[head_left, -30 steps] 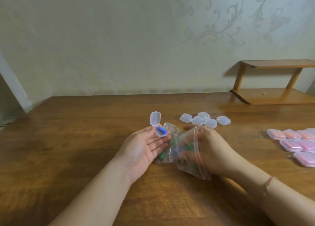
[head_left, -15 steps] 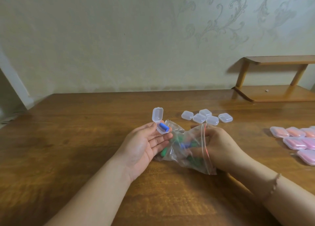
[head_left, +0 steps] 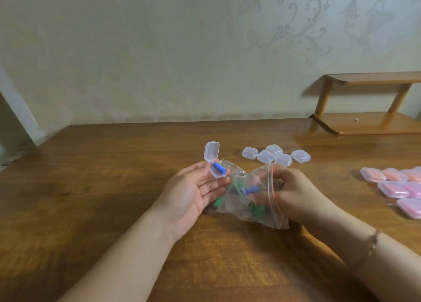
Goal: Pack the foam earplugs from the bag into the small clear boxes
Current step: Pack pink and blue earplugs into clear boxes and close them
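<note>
- Precariously: open box [head_left: 215, 165] with blue earplug [head_left: 219, 166] resting on flat left hand [head_left: 193, 194] fingertips (no curl); could tip.
- Right hand [head_left: 293, 192] inside bag [head_left: 248, 199], pinch unclear; could snag.

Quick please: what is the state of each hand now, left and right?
Left hand: fingers nearly straight, cradling the open clear box with a blue earplug.
Right hand: inside the plastic bag, fingers curled; grip unclear.
</note>
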